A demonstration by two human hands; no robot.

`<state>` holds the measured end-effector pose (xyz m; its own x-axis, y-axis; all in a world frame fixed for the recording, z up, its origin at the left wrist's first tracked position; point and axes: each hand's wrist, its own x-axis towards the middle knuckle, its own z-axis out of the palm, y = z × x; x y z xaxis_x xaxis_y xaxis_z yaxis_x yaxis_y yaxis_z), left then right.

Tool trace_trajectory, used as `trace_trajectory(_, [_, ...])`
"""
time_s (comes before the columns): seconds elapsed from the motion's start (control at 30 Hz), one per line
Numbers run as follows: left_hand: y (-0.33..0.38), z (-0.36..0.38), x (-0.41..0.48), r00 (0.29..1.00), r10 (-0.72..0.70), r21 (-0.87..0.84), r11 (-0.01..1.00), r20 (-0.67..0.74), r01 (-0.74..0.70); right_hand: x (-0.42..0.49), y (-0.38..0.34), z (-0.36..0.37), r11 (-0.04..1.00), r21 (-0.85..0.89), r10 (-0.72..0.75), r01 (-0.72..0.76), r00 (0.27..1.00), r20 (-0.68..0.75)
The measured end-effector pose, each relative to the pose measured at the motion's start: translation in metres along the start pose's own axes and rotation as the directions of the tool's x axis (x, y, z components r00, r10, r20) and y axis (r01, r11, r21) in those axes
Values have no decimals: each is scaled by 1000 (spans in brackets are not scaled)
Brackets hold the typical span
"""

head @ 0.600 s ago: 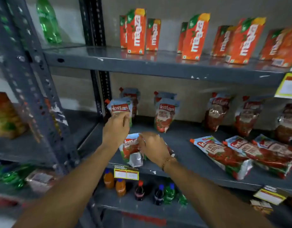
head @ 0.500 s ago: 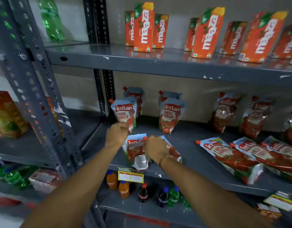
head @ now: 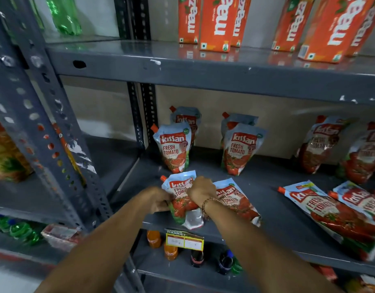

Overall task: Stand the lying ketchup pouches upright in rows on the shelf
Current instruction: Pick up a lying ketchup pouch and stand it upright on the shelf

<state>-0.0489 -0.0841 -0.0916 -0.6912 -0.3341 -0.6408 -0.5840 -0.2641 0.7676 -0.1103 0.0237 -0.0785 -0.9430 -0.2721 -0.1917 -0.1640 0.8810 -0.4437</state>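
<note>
1. Both hands closed on one lying ketchup pouch at the shelf front edge; left hand on its left side, right hand across its middle.
2. Long axis front to back, spout rearward.
3. Needs tipping up ahead of the standing pouch; second lying pouch just right.

Orange juice cartons above, small drink bottles below

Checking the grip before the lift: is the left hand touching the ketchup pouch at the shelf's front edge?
Touching. The head view shows the left hand with fingers pressed against the pouch at its left edge; no gap shows between them.
</note>
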Motion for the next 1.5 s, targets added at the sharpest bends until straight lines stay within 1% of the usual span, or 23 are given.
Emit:
trace_trajectory(0.13, [14,-13,-4,988,156,40,987,-24,-154,-3,1,-5,993,100,-57,66,995,-85])
trace_trajectory(0.23, [32,-19,-12,920,390,77,919,-39,-387,-8,2,-10,957,187,-180,223,959,-220])
trace_trajectory(0.33, [42,-25,-16,794,608,84,791,-8,-605,-12,4,-11,826,457,-163,329,916,-365])
trace_trajectory(0.4, [40,-30,-14,762,648,56,761,-7,-646,-14,3,-8,696,625,-160,354,925,-346])
trace_trajectory(0.47, [29,-34,-9,778,628,74,775,12,-628,-15,4,-3,613,722,-194,320,947,-255])
trace_trajectory(0.57, [7,-37,3,837,545,101,836,-44,-539,-15,7,1,683,699,-198,215,974,-106])
trace_trajectory(0.67, [2,-32,6,851,509,149,858,-130,-491,-11,11,2,686,701,-167,195,980,-109])
trace_trajectory(0.7, [3,-32,4,851,500,260,853,-157,-453,-11,11,0,698,688,-166,197,980,-113])
trace_trajectory(0.73, [5,-31,0,854,487,441,817,-182,-371,-11,12,-3,706,678,-169,203,979,-117])
trace_trajectory(0.77, [8,-30,-5,868,453,615,749,-204,-246,-10,14,-5,717,666,-179,204,978,-106])
trace_trajectory(0.8, [11,-28,-11,894,390,721,682,-218,-122,-9,17,-8,718,663,-198,212,975,-97])
trace_trajectory(0.83, [13,-25,-16,935,288,752,658,-209,-35,-11,19,-13,731,650,-204,208,975,-83])
trace_trajectory(0.9, [15,-13,-27,991,55,716,696,-125,52,-12,29,-18,776,587,-220,231,971,-90])
trace_trajectory(0.97, [17,5,-34,998,-65,660,750,3,47,-8,41,-23,926,312,-190,213,976,-104])
trace_trajectory(1.0, [17,15,-35,993,-91,607,794,70,30,-3,48,-24,978,136,-147,160,984,-102])
trace_trajectory(1.03, [16,27,-36,985,-112,527,849,130,27,1,57,-26,999,39,-31,34,997,-74])
trace_trajectory(1.1, [13,49,-33,967,-156,349,934,199,79,7,73,-27,981,-81,179,-178,984,13])
trace_trajectory(1.13, [11,59,-30,956,-182,291,950,230,111,9,80,-26,972,-83,224,-219,973,58])
trace_trajectory(1.2, [7,75,-23,944,-202,223,964,262,145,8,88,-30,972,-36,234,-232,968,91])
trace_trajectory(1.3, [4,86,-7,954,-158,79,987,255,142,-1,88,-42,956,128,267,-265,964,4])
trace_trajectory(1.37, [4,91,-3,956,-143,-35,987,256,157,-1,88,-44,950,170,271,-262,962,-32])
trace_trajectory(1.43, [4,97,-4,964,-99,-63,991,245,117,-3,91,-46,945,201,277,-260,959,-61])
trace_trajectory(1.5, [7,105,-7,983,-3,-50,999,185,13,-7,92,-49,933,262,282,-245,953,-113])
